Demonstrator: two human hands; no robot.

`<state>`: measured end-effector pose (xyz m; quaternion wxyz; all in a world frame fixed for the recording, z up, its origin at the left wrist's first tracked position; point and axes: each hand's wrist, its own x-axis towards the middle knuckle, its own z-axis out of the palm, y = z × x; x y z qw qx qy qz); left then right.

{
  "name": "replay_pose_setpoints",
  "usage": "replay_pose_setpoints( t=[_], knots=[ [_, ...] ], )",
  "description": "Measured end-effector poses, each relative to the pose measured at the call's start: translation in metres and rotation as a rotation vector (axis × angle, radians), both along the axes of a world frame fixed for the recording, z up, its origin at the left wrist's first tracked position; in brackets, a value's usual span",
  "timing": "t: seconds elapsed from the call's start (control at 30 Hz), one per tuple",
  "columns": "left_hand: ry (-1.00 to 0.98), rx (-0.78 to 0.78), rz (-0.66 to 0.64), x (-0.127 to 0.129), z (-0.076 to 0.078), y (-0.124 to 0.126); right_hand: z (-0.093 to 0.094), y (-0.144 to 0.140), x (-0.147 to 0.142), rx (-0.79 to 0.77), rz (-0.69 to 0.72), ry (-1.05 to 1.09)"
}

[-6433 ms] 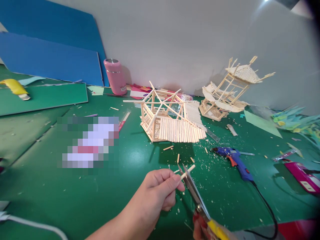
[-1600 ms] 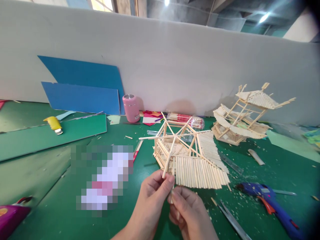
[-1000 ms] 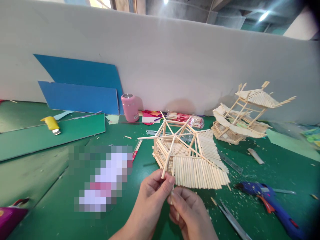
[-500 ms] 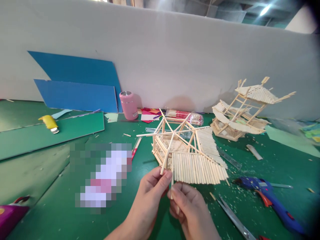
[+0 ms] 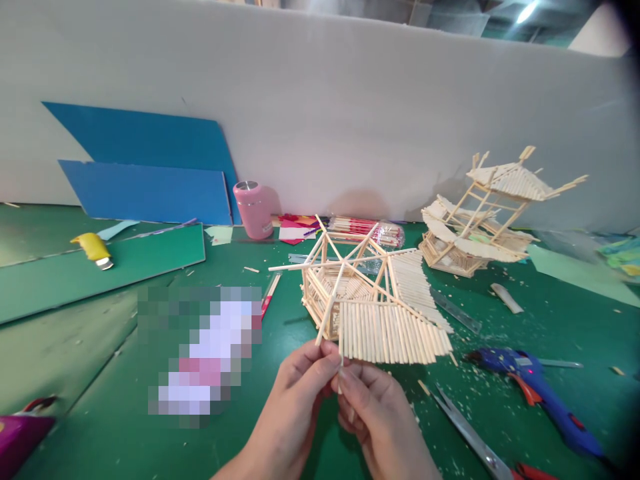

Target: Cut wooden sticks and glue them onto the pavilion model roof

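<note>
A small pavilion model of thin wooden sticks [image 5: 395,333] stands on the green table, its open roof beams meeting at a peak. Two of its roof panels are covered with rows of sticks. At the left edge of the front panel, a loose wooden stick [image 5: 341,355] runs down between my hands. My left hand [image 5: 305,387] is closed, thumb and fingertips pinching the stick near the panel's lower corner. Just below and to the right, my right hand [image 5: 377,410] pinches the stick's lower end. The fingertips nearly meet and hide part of it.
To the right lie a blue glue gun [image 5: 540,380] and open scissors [image 5: 470,430] among scraps. A second stick pavilion [image 5: 480,220] stands behind. Further back are a pink bottle [image 5: 253,210] and packaged sticks [image 5: 363,231]. A yellow cutter [image 5: 93,247] lies left.
The stick now sits closer against the roof panel's left edge. My right hand has come up slightly towards my left fingertips. The whole view has shifted a little.
</note>
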<state>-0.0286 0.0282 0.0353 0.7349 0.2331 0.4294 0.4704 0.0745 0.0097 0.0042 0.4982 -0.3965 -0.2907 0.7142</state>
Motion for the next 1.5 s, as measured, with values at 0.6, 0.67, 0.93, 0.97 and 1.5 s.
replay_pose_setpoints(
  t=[0.6,0.67,0.93,0.97,1.5],
  knots=[
    [-0.071,-0.076,0.03,0.003,0.001,-0.003,-0.004,0.0,-0.001,-0.01,-0.01,0.013],
    [-0.075,-0.077,0.022,0.003,0.001,-0.003,-0.004,0.0,-0.001,-0.012,-0.014,0.011],
    [-0.077,-0.06,-0.004,0.003,0.001,-0.003,-0.002,-0.001,-0.002,-0.022,-0.03,0.014],
    [-0.076,-0.057,-0.003,0.003,0.0,-0.002,-0.001,-0.001,-0.002,-0.025,-0.029,0.013],
    [0.389,0.237,0.013,-0.008,0.001,-0.006,-0.002,0.001,-0.002,0.003,-0.016,-0.001]
  ],
)
